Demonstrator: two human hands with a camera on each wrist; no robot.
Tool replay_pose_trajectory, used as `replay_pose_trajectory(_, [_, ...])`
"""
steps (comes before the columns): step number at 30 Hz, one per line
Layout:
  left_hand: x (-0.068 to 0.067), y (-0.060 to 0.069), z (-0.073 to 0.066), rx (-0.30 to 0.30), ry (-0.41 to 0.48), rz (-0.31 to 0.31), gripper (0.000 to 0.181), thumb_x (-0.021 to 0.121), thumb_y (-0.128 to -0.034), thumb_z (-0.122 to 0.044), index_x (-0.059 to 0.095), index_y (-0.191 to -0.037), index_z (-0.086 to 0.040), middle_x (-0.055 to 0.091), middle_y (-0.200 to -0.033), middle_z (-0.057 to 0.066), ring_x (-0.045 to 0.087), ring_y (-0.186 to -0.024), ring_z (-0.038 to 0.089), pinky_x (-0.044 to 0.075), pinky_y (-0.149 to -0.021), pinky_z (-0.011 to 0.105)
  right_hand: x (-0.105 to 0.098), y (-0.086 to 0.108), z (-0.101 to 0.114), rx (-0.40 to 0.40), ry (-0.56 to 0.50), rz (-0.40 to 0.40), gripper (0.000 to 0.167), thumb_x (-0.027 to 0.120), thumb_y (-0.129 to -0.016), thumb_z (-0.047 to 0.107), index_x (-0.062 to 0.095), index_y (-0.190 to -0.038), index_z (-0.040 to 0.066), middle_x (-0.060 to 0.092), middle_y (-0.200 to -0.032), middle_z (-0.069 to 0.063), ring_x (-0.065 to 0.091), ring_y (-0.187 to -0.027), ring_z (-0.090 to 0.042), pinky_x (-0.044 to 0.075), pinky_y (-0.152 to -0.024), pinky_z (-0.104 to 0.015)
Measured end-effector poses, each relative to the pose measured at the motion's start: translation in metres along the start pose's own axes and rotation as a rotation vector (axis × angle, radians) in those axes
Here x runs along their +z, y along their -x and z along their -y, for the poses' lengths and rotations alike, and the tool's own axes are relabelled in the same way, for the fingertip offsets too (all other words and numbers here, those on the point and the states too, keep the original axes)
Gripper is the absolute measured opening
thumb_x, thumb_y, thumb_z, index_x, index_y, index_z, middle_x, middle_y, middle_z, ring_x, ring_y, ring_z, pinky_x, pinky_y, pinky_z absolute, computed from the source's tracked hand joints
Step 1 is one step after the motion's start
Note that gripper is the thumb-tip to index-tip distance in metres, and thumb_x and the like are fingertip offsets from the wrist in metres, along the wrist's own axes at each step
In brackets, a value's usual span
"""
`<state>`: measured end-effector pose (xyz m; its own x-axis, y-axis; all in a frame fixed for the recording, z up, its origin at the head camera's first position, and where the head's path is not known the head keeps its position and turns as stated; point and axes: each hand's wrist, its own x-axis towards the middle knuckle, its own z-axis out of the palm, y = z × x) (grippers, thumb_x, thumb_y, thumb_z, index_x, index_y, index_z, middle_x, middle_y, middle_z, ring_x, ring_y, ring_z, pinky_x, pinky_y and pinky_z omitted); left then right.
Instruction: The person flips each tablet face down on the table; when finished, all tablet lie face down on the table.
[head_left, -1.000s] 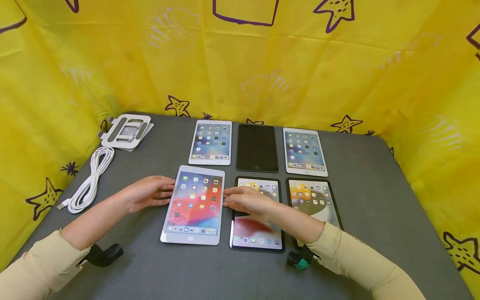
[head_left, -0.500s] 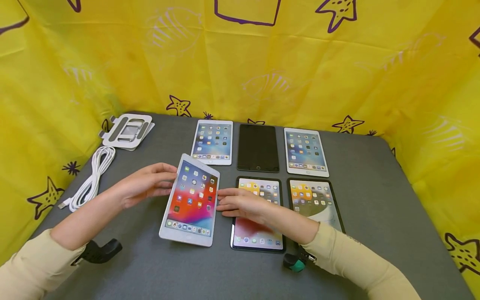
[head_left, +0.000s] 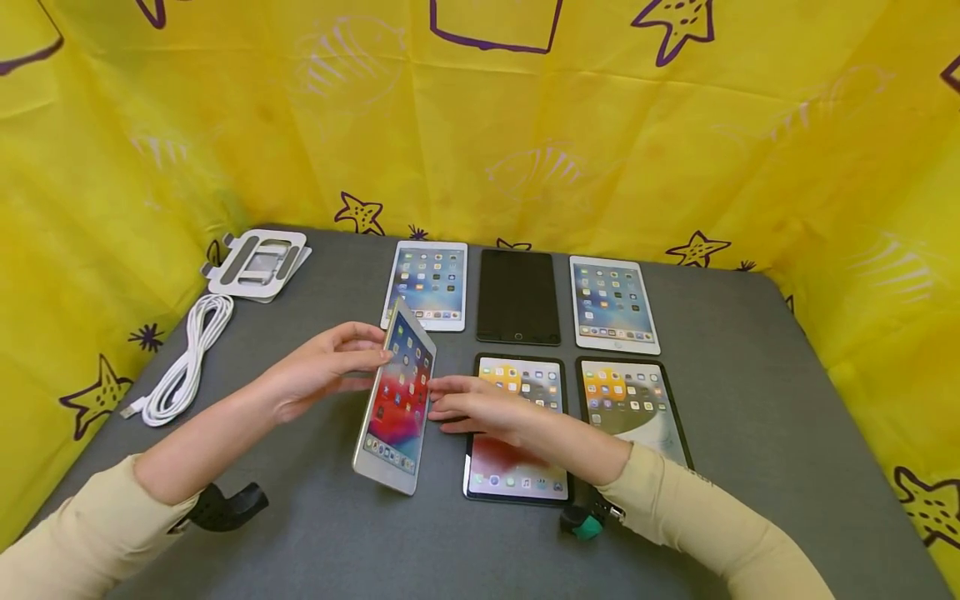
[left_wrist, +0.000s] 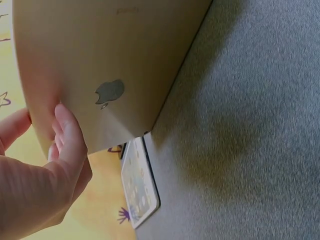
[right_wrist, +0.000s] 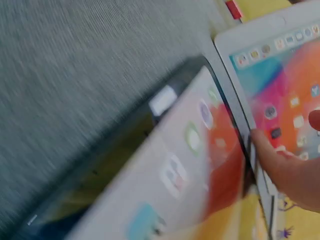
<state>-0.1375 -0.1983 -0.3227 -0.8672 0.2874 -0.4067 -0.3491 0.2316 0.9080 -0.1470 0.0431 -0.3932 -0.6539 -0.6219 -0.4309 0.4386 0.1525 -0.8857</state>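
A white-framed tablet (head_left: 399, 404) with a lit red and blue screen stands steeply tilted, its left edge raised. My left hand (head_left: 322, 373) pinches that raised edge, thumb on the screen side and fingers behind. The left wrist view shows its gold back (left_wrist: 95, 55) with an apple logo. At the lower right edge, my right hand (head_left: 483, 407) touches the tablet with fairly straight fingers. Below this hand lies a dark-framed tablet (head_left: 517, 479), partly hidden. In the right wrist view, fingertips (right_wrist: 265, 150) meet the white frame.
Behind lie two white tablets (head_left: 429, 279) (head_left: 615, 304) and a dark-screened tablet (head_left: 517, 296). Another dark-framed tablet (head_left: 630, 400) lies right, partly under the right forearm. A folded metal stand (head_left: 258, 262) and coiled white cable (head_left: 187, 358) lie left. Yellow cloth (head_left: 480, 125) surrounds the grey table (head_left: 735, 375).
The white tablet lay flat between both hands. Its left side has risen and it now tilts steeply. The left hand has moved right with that edge, while the right hand has shifted slightly left.
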Motion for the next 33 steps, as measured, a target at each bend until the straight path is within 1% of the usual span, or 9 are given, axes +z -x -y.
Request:
replay_pose_trajectory(3, [0.004, -0.002, 0.0, 0.006, 0.004, -0.009, 0.055, 0.064, -0.0946, -0.027, 0.037, -0.134, 0.001, 0.053, -0.124, 0.014, 0.056, -0.108, 0.022, 0.046, -0.099, 0.042, 0.0, -0.004, 0.009, -0.057, 0.06, -0.064, 0.045, 0.052, -0.098, 0.014, 0.047, -0.14, -0.002, 0.053, -0.137, -0.018, 0.057, -0.117, -0.032, 0.049, -0.096, -0.04])
replay_pose_trajectory(6, [0.007, -0.003, 0.0, 0.018, 0.012, -0.015, 0.055, 0.064, -0.0945, -0.027, 0.038, -0.134, 0.001, 0.055, -0.124, 0.013, 0.057, -0.107, 0.02, 0.045, -0.1, 0.044, 0.001, -0.008, 0.022, -0.126, 0.064, -0.157, 0.042, 0.055, -0.099, 0.02, 0.053, -0.137, 0.003, 0.055, -0.136, -0.014, 0.056, -0.12, -0.032, 0.048, -0.098, -0.041])
replay_pose_trajectory(10, [0.012, -0.004, 0.0, 0.044, 0.025, -0.017, 0.054, 0.065, -0.0943, -0.026, 0.039, -0.134, 0.002, 0.056, -0.122, 0.012, 0.059, -0.104, 0.017, 0.046, -0.099, 0.042, 0.004, -0.015, 0.038, -0.242, 0.07, -0.271, 0.043, 0.058, -0.098, 0.024, 0.053, -0.138, 0.009, 0.053, -0.138, -0.009, 0.053, -0.123, -0.028, 0.045, -0.101, -0.045])
replay_pose_trajectory(14, [0.016, -0.006, 0.0, 0.058, 0.027, -0.023, 0.052, 0.064, -0.0943, -0.024, 0.041, -0.132, 0.003, 0.057, -0.119, 0.01, 0.059, -0.102, 0.017, 0.046, -0.098, 0.041, 0.006, -0.023, 0.049, -0.325, 0.144, -0.342, 0.048, 0.06, -0.096, 0.029, 0.051, -0.141, 0.011, 0.052, -0.141, -0.007, 0.052, -0.125, -0.023, 0.041, -0.104, -0.046])
replay_pose_trajectory(17, [0.017, -0.006, 0.0, 0.063, 0.02, -0.029, 0.051, 0.064, -0.0943, -0.024, 0.042, -0.131, 0.003, 0.058, -0.117, 0.009, 0.059, -0.101, 0.016, 0.046, -0.098, 0.041, 0.006, -0.026, 0.055, -0.34, 0.178, -0.36, 0.051, 0.062, -0.095, 0.035, 0.051, -0.141, 0.016, 0.051, -0.142, -0.006, 0.05, -0.128, -0.021, 0.038, -0.105, -0.047])
replay_pose_trajectory(22, [0.02, -0.006, -0.001, 0.068, 0.015, -0.034, 0.05, 0.064, -0.094, -0.024, 0.043, -0.13, 0.003, 0.058, -0.115, 0.009, 0.059, -0.1, 0.015, 0.045, -0.098, 0.041, 0.006, -0.03, 0.057, -0.342, 0.177, -0.349, 0.05, 0.064, -0.093, 0.036, 0.053, -0.14, 0.022, 0.049, -0.143, -0.003, 0.049, -0.128, -0.019, 0.039, -0.104, -0.048])
replay_pose_trajectory(28, [0.025, -0.004, -0.001, 0.087, -0.016, -0.038, 0.049, 0.065, -0.0936, -0.026, 0.045, -0.128, 0.002, 0.058, -0.116, 0.011, 0.06, -0.1, 0.016, 0.046, -0.097, 0.042, 0.001, -0.033, 0.057, -0.319, 0.209, -0.343, 0.052, 0.065, -0.092, 0.039, 0.054, -0.138, 0.018, 0.055, -0.137, -0.002, 0.051, -0.125, -0.019, 0.041, -0.103, -0.044])
replay_pose_trajectory(30, [0.025, -0.002, 0.0, 0.119, -0.055, -0.043, 0.048, 0.065, -0.0941, -0.027, 0.046, -0.128, 0.002, 0.058, -0.116, 0.012, 0.06, -0.1, 0.017, 0.048, -0.096, 0.043, -0.001, -0.033, 0.057, -0.314, 0.2, -0.334, 0.052, 0.065, -0.092, 0.038, 0.054, -0.138, 0.015, 0.055, -0.136, -0.002, 0.052, -0.124, -0.019, 0.042, -0.103, -0.043])
replay_pose_trajectory(33, [0.025, 0.001, 0.004, 0.253, -0.167, -0.068, 0.04, 0.066, -0.0945, -0.024, 0.054, -0.123, 0.0, 0.061, -0.115, 0.012, 0.061, -0.1, 0.018, 0.051, -0.091, 0.039, -0.004, -0.031, 0.058, -0.318, 0.154, -0.305, 0.05, 0.065, -0.093, 0.032, 0.054, -0.137, 0.012, 0.055, -0.136, -0.004, 0.053, -0.122, -0.021, 0.043, -0.103, -0.043])
